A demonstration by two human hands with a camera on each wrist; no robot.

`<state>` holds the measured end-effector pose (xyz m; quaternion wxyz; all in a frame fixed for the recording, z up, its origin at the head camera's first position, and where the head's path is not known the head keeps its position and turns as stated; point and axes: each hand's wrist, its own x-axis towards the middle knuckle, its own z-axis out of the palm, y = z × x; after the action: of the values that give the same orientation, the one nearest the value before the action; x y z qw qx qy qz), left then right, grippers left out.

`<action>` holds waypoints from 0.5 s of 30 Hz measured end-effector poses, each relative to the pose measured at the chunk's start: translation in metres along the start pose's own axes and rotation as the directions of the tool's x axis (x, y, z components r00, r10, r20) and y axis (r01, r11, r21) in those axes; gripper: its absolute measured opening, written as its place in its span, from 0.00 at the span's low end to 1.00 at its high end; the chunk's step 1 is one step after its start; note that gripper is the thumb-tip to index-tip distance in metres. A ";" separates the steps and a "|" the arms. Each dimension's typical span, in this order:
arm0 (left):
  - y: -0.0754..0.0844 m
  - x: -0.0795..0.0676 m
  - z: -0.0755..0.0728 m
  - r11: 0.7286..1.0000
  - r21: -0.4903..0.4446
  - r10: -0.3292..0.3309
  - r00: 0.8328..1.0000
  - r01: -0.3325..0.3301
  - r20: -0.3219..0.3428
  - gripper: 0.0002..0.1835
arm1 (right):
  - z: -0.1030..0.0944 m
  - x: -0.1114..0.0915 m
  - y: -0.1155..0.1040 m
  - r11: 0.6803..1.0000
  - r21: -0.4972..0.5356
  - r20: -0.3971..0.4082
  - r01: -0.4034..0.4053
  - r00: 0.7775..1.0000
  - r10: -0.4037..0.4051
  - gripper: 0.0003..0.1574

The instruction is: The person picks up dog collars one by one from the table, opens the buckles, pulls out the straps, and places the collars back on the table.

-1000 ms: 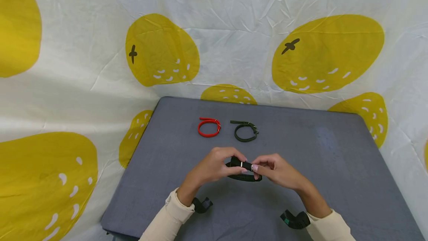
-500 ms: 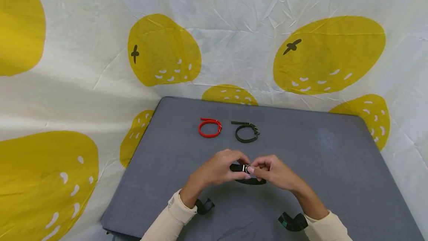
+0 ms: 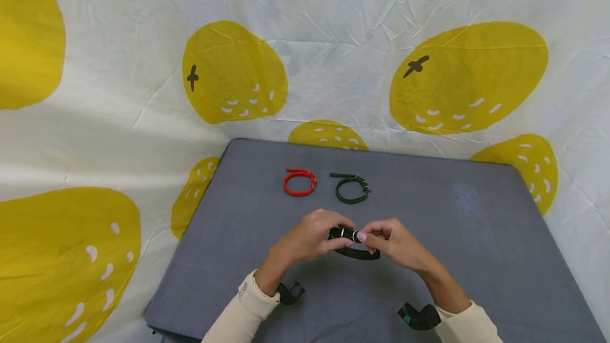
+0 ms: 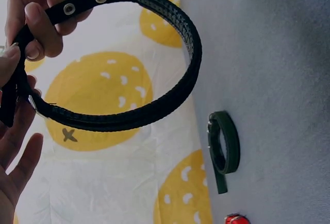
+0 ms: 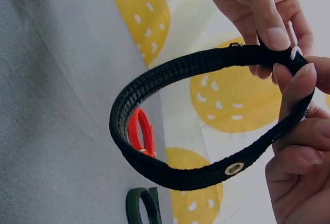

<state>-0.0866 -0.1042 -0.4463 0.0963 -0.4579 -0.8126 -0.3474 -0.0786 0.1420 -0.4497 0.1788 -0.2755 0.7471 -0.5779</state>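
A black collar (image 3: 358, 254) with metal-ringed holes is bent into a loop above the table, held between both hands. My left hand (image 3: 310, 237) pinches the loop near its metal fittings, thumb against the strap. My right hand (image 3: 396, 243) grips the strap just beside the fittings with thumb and fingertips. In the right wrist view a metal ring (image 5: 296, 52) shows between the two hands, and an eyelet (image 5: 234, 169) sits on the lower strap. The left wrist view has the strap's free end (image 4: 7, 108) hanging down; fingers partly hide the fittings.
Beyond the hands, a red collar (image 3: 299, 193) and a dark green collar (image 3: 350, 200) lie looped side by side on the grey table (image 3: 429, 210). A white cloth with yellow shapes (image 3: 333, 78) hangs behind the table's far edge.
Both hands keep their hold on the black collar. It tilted and shifted slightly right, then turned partly back, and my right fingers shifted a little along the strap by the fittings.
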 end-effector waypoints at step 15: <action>0.006 0.008 0.001 0.995 0.095 0.023 1.000 -0.023 0.011 0.23 | 0.001 0.001 -0.006 0.999 0.009 -0.016 -0.043 0.999 0.043 0.14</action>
<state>-0.0860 -0.0961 -0.4410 0.1182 -0.4638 -0.8234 -0.3049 -0.0781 0.1394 -0.4441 0.1861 -0.2540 0.7519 -0.5793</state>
